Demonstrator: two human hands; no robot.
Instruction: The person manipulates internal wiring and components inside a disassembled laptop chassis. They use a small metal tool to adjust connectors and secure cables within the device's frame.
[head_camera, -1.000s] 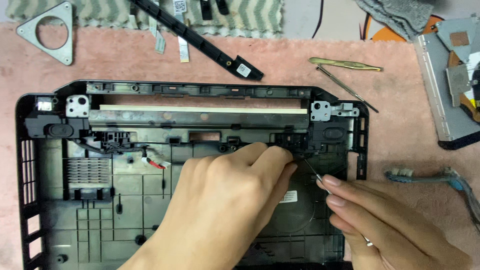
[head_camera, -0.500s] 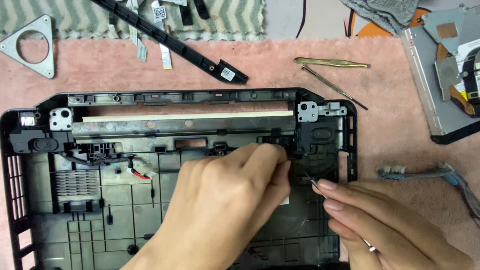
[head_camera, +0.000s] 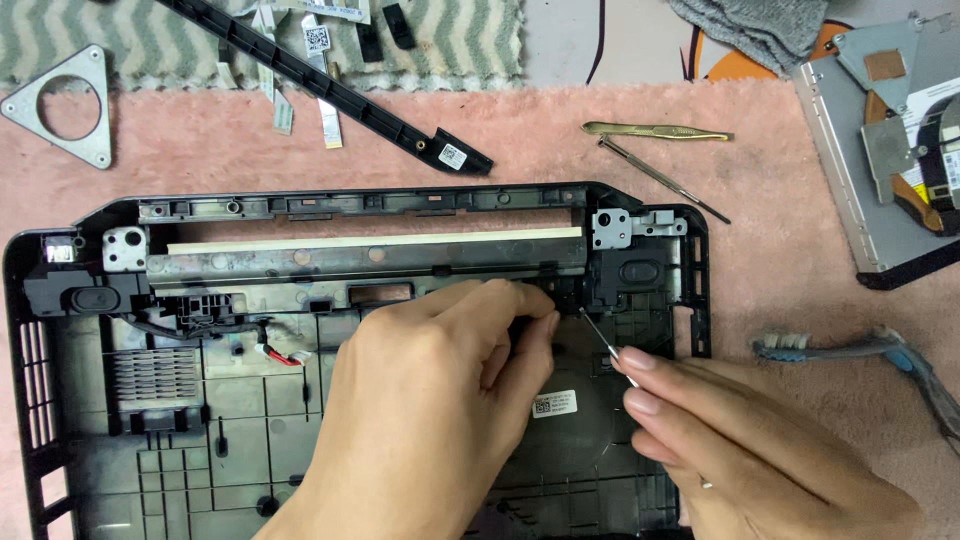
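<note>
A black laptop bottom case (head_camera: 90, 400) lies open on a pink towel, its inner ribs, a left speaker and a red-and-black wire visible. My left hand (head_camera: 430, 400) rests inside the case with fingertips curled against the back wall near the right hinge (head_camera: 612, 228). My right hand (head_camera: 740, 450) pinches a thin metal tool (head_camera: 598, 335) whose tip touches the case just left of the right speaker (head_camera: 640, 272). What the left fingers grip, if anything, is hidden.
Behind the case lie a long black plastic strip (head_camera: 330, 90), flat ribbon cables (head_camera: 325, 120), gold tweezers (head_camera: 655, 130) and a slim screwdriver (head_camera: 665, 180). A metal triangular bracket (head_camera: 65, 110) sits far left, a drive with parts (head_camera: 890, 150) far right, a toothbrush (head_camera: 850, 350) beside the case.
The view has drifted, so the case sits slightly lower and further left in the frame. Both hands stay at the same spot near the right hinge with only tiny finger movement.
</note>
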